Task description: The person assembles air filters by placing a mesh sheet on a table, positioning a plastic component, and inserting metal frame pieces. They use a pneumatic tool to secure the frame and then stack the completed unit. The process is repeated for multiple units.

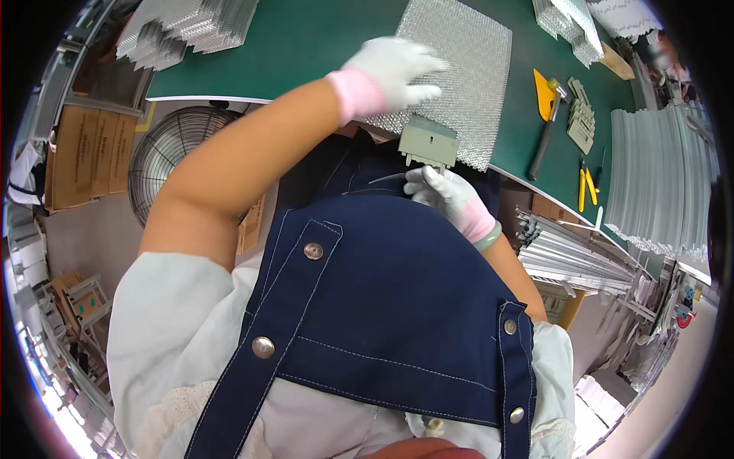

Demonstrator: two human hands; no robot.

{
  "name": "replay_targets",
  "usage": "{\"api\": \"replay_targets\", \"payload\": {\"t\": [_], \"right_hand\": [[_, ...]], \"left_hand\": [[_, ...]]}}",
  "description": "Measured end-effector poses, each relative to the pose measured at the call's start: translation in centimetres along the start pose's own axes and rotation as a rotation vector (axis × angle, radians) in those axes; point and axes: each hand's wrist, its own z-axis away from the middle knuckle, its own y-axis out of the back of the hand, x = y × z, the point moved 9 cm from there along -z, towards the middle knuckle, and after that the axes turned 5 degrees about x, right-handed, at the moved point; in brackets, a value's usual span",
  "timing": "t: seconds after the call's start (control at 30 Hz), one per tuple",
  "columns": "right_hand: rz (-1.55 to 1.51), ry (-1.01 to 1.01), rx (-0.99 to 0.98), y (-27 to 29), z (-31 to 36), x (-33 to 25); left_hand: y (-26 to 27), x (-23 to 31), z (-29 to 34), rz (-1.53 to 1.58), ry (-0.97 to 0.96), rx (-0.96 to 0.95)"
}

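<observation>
My left hand (397, 73), in a white glove with a pink cuff, reaches over a silver metal mesh sheet (466, 76) on the green table. Its fingers are stretched out and apart, with nothing in them. At the table's near edge my right hand (451, 197), gloved alike, pinches the lower prongs of a grey-green plastic part (428, 144). That part overlaps the near edge of the mesh; whether the two are joined I cannot tell. Some of the right fingers are hidden beneath it.
To the right on the green table (321, 46) lie a yellow scraper (544, 96), a hammer (544, 141), yellow-handled pliers (587, 187) and several plastic parts (581, 118). Metal strips (661, 180) are stacked beyond. Mesh stacks (195, 23) stand far left. A floor fan (172, 157) stands below left.
</observation>
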Motion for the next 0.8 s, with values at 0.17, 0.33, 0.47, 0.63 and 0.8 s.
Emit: {"api": "replay_targets", "payload": {"t": [0.17, 0.33, 0.47, 0.63, 0.8], "right_hand": [[-0.180, 0.076, -0.002, -0.6, -2.7, 0.0], [-0.221, 0.175, 0.100, -0.7, -4.0, -1.4], [-0.221, 0.143, 0.147, -0.2, -3.5, -1.3], [-0.459, 0.023, 0.236, 0.6, -0.6, -0.2], [-0.438, -0.077, 0.413, 0.6, 3.0, -0.3]], "left_hand": [[-7.0, -1.6, -0.4, -0.298, -0.112, -0.358], [-7.4, -1.6, -0.4, -0.322, -0.102, -0.361], [-7.7, -1.9, -0.4, -0.314, -0.117, -0.336], [-7.7, 0.9, 1.0, -0.294, 0.029, -0.367], [-7.8, 3.1, 2.3, -0.247, 0.056, -0.353]]}}
